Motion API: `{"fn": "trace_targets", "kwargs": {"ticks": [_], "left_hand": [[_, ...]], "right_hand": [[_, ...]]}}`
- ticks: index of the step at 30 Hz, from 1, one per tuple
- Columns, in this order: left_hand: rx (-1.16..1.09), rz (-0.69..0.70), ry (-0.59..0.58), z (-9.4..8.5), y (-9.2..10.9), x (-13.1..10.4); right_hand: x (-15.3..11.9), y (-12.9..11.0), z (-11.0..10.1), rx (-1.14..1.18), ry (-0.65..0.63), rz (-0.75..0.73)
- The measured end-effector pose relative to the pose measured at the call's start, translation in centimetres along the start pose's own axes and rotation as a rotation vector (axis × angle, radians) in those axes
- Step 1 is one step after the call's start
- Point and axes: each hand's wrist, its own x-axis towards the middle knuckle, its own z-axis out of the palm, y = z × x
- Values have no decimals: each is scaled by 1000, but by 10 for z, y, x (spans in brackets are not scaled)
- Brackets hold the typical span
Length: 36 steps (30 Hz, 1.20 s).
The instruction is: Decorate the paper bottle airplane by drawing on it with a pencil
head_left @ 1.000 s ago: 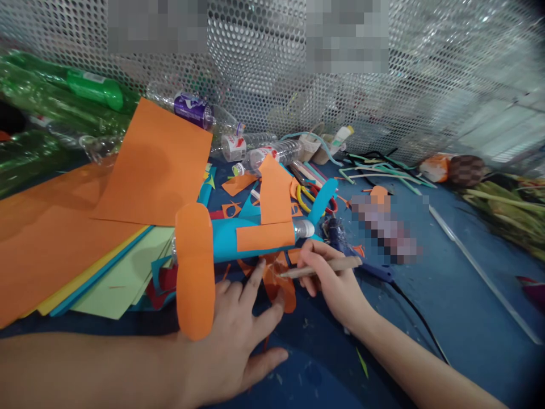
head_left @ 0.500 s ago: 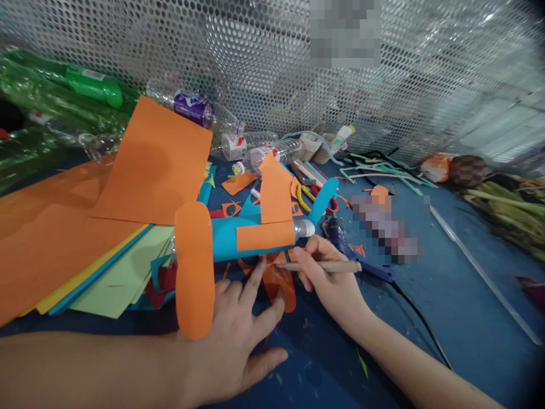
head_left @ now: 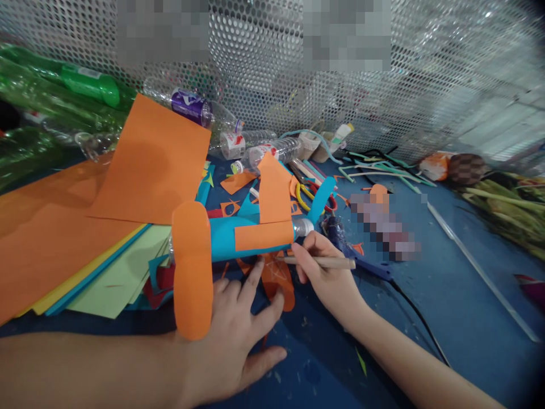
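A bottle wrapped in blue paper (head_left: pixel 223 244), with orange paper pieces on it like a toy plane, lies across the middle. Its tall rounded orange strip (head_left: pixel 191 272) stands at the left end, and a white cap (head_left: pixel 306 228) shows at the right end. My left hand (head_left: pixel 232 335) is spread, its fingertips resting on a rounded orange paper piece (head_left: pixel 281 287) in front of the bottle. Pale star-like lines are drawn on that piece. My right hand (head_left: pixel 330 275) pinches a slim beige pen (head_left: pixel 336 262); its tip is at the drawn lines, close under the bottle.
Orange sheets (head_left: pixel 155 165) and a stack of coloured paper (head_left: pixel 114 278) lie at the left. Several plastic bottles (head_left: pixel 255 145) line the perforated metal screen. Scissors (head_left: pixel 303 196), a blue glue gun (head_left: pixel 370 267) with a black cord, and straws (head_left: pixel 383 176) are to the right.
The pen tip has shifted slightly up along the orange piece, with my right hand moving a little left and up. My left hand keeps its place on the paper.
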Motion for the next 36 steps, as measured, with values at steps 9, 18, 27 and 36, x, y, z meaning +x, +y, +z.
{"fn": "trace_targets", "kwargs": {"ticks": [9,18,27,36], "left_hand": [[2,3,21,2,-1,-2],[-3,3,13,0,0,-1],[5,5,7,1,0,-1],[9,9,24,3,0,-2]], "right_hand": [[-3,-1,0,-16,-1,-40],[-1,8,2,-55,8,-27],[-1,7,3,-82,-8,-33],[-1,5,3,-65,-11,-37]]}}
